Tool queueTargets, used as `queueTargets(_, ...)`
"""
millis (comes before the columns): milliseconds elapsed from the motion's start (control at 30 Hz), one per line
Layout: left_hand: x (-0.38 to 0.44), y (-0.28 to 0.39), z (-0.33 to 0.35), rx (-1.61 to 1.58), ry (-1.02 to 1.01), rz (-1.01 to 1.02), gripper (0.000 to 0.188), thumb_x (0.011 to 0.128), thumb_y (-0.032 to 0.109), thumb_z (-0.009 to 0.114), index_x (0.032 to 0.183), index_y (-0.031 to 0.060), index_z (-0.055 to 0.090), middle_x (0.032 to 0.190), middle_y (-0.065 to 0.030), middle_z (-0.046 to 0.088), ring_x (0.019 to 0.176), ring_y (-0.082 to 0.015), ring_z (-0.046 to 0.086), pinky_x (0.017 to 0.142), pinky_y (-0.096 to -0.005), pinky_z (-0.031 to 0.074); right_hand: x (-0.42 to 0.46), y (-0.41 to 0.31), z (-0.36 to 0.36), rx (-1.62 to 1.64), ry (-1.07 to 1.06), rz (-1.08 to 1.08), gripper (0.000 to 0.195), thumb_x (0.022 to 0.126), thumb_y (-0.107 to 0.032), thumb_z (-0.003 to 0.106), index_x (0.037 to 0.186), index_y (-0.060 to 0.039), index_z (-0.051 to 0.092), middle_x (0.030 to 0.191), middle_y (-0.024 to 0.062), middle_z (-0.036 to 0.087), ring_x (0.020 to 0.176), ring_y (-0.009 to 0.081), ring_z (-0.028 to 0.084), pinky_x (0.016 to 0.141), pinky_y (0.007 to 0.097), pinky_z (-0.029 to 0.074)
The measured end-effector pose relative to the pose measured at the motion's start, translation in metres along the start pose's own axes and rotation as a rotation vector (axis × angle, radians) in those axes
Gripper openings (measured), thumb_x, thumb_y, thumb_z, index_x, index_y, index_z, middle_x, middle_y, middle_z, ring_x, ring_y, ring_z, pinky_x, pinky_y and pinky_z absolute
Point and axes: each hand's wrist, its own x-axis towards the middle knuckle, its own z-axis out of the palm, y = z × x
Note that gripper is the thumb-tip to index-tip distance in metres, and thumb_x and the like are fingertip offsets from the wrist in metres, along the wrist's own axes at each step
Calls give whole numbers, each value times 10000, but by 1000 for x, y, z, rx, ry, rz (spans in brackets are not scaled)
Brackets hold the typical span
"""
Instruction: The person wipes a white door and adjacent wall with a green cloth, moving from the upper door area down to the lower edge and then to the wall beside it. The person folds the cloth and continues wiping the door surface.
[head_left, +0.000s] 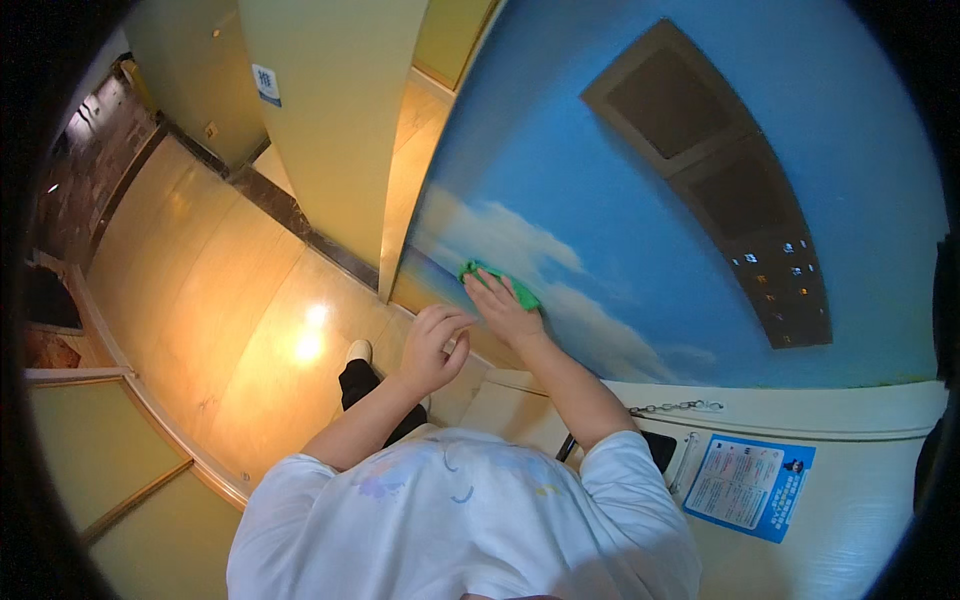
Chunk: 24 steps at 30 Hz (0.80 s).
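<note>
My right hand (507, 310) presses a green cloth (529, 294) against a blue panel (592, 217) painted with sky and clouds. Its fingers lie over the cloth and hide part of it. Just to the left, my left hand (436, 346) is raised in the air. Nothing shows in it; the fingers are loosely curled, with a gap between thumb and forefinger.
A pale door (330, 112) with a sign stands left of the panel. Light wood flooring (225, 285) stretches left. A dark framed panel (712, 135) is on the blue surface. At right are a metal chain (675, 406) and a blue-edged notice (750, 487).
</note>
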Motion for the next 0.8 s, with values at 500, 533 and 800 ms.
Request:
queueTargets(500, -21, -36, -10, 27, 62, -214, 250, 814, -14, 661, 1059, 39, 666, 1048, -151, 665, 1018, -346, 616, 905, -415, 477, 117, -37, -51, -580, 518, 82, 504, 963, -200, 467, 1455, -300, 519, 1587, -36, 355, 1491, 269, 260, 1198, 527, 134)
queueTargets(533, -24, -38, -10, 27, 60, -226, 251, 814, -14, 661, 1059, 40, 666, 1048, -150, 665, 1024, -346, 614, 906, -416, 476, 109, -41, -26, -455, 268, 60, 523, 966, -204, 459, 1486, -255, 472, 1612, -31, 306, 1504, 260, 230, 1204, 529, 138)
queueTargets(800, -44, -35, 2, 34, -53, -284, 250, 815, -17, 651, 1057, 45, 669, 1049, -144, 664, 1035, -353, 605, 918, -425, 463, -38, 6, 109, 297, -237, 168, 576, 963, -171, 457, 1534, -187, 387, 1656, 10, 209, 1511, 230, 223, 1189, 551, 231)
